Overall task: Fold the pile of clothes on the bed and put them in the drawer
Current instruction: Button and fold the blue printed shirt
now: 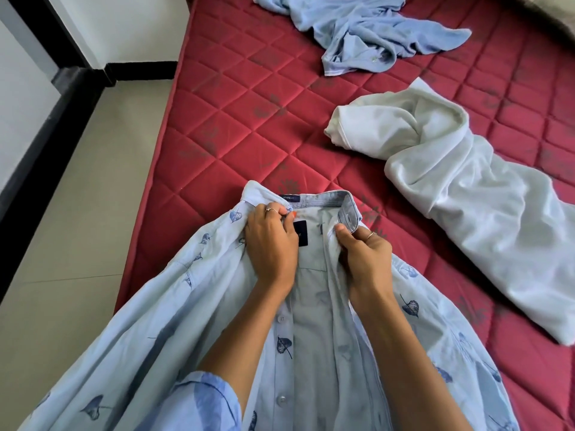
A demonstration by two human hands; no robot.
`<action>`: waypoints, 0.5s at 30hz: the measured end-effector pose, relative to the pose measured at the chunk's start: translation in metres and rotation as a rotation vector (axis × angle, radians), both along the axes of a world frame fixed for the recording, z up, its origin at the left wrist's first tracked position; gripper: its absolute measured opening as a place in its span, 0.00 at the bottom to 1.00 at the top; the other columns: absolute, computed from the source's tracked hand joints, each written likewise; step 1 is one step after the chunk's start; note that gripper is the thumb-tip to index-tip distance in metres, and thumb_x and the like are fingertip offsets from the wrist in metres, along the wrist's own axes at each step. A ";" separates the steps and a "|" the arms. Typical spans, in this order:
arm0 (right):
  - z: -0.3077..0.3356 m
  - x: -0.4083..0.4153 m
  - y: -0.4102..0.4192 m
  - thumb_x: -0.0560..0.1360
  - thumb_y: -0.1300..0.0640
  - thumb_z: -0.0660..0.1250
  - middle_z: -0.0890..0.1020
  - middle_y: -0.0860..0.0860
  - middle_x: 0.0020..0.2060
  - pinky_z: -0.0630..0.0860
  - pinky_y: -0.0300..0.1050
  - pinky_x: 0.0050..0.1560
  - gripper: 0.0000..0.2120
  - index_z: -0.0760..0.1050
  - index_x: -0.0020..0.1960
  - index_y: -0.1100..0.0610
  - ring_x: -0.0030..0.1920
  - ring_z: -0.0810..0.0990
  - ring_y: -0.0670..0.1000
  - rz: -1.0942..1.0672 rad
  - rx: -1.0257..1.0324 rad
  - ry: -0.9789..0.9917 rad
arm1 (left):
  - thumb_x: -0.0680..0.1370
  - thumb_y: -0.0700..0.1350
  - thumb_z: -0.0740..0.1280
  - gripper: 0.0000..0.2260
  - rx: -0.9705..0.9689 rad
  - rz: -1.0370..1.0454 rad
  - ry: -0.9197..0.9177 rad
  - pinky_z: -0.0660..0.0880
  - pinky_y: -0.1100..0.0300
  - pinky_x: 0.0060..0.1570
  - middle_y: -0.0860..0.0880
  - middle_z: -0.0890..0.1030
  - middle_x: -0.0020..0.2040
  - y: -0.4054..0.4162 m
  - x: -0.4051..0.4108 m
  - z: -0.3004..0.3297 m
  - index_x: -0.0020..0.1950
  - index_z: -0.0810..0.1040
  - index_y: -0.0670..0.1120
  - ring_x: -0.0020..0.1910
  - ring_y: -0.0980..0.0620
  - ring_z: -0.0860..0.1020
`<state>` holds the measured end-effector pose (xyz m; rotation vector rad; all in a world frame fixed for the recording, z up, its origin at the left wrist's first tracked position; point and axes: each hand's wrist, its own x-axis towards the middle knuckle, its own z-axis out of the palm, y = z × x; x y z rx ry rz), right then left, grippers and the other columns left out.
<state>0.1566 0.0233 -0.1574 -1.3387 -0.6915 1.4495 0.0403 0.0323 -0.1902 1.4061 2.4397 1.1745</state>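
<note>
leaf-print shirt (314, 353) lay open at the bed's (236, 119) 6 o'clock edge, left hand (270, 241) pinched the collar's left side, right hand (365, 259) gripped the placket, white garment (460, 197) at 3 o'clock

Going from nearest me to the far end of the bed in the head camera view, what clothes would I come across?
Light blue leaf-print button shirt gripped near the collar by both hands → crumpled white garment → crumpled plain light blue polo shirt.
</note>
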 end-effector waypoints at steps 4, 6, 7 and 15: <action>0.002 0.004 0.002 0.75 0.66 0.68 0.75 0.54 0.33 0.73 0.42 0.34 0.08 0.73 0.50 0.57 0.31 0.72 0.49 -0.043 0.000 0.128 | 0.76 0.42 0.68 0.02 0.070 -0.025 0.045 0.71 0.51 0.46 0.46 0.79 0.43 -0.001 0.001 -0.006 0.45 0.78 0.44 0.44 0.44 0.76; 0.001 0.006 0.003 0.78 0.65 0.64 0.75 0.50 0.32 0.72 0.39 0.34 0.07 0.72 0.50 0.54 0.30 0.72 0.46 -0.081 0.025 0.096 | 0.76 0.42 0.67 0.02 0.068 -0.033 0.053 0.70 0.53 0.46 0.46 0.79 0.44 -0.001 0.001 -0.008 0.46 0.78 0.44 0.45 0.44 0.76; 0.001 0.007 0.003 0.79 0.62 0.63 0.73 0.48 0.31 0.71 0.37 0.32 0.05 0.73 0.48 0.52 0.29 0.70 0.45 -0.085 0.036 0.037 | 0.76 0.42 0.67 0.02 0.061 -0.038 0.056 0.70 0.53 0.47 0.46 0.80 0.44 0.000 0.000 -0.009 0.46 0.78 0.44 0.45 0.44 0.76; 0.011 0.010 0.020 0.72 0.59 0.69 0.71 0.48 0.27 0.67 0.43 0.35 0.09 0.75 0.33 0.55 0.30 0.67 0.46 -0.077 0.105 -0.328 | 0.76 0.38 0.67 0.01 0.063 -0.068 0.028 0.72 0.51 0.45 0.44 0.80 0.43 0.002 0.001 -0.009 0.46 0.78 0.41 0.45 0.43 0.76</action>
